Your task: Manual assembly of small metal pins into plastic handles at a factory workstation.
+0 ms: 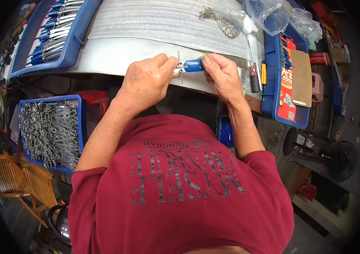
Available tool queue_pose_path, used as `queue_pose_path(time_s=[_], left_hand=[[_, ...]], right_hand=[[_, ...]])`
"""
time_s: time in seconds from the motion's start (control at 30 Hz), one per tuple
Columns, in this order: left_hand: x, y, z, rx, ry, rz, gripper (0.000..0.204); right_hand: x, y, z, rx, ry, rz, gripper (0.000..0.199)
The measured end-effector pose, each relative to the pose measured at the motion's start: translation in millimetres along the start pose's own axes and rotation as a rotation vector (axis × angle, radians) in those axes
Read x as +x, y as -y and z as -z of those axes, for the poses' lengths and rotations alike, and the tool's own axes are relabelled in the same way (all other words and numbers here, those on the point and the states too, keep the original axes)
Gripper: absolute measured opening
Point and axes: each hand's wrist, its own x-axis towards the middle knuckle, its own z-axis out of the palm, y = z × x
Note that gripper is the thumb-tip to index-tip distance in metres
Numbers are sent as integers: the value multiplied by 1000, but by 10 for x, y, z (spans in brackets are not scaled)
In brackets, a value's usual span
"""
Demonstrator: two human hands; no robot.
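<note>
Above the near edge of the work table, both hands hold a blue-handled metal tool [193,65] between them. My left hand [148,80] is closed around its metal end, where a thin rod sticks out crosswise. My right hand [224,76] pinches the far right end of the blue handle with thumb and fingers. The fingertips hide the tool's two ends, so its exact kind does not show. A blue tray [75,44] at the upper left holds rows of similar blue-handled pieces with long silver metal parts.
White foam sheet [154,19] covers the table's back, with small metal fasteners [227,27] in a plastic bag. Black-and-red [254,78] and yellow screwdrivers [264,74] lie right, beside a blue bin [271,106] holding cardboard. A blue crate [80,122] of metal parts stands lower left.
</note>
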Motion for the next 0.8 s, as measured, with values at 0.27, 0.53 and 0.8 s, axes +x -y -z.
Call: queue_pose_path(time_s=[0.27, 0.53, 0.8], left_hand=[[2, 43, 46, -38, 7, -4, 19], [1, 70, -1, 12, -10, -58, 19], [230, 293, 30, 55, -22, -103, 23]], right_hand=[[15, 32, -79, -251, -21, 74, 14], [11, -36, -149, -452, -184, 336, 16], [111, -122, -101, -225, -262, 251, 25]])
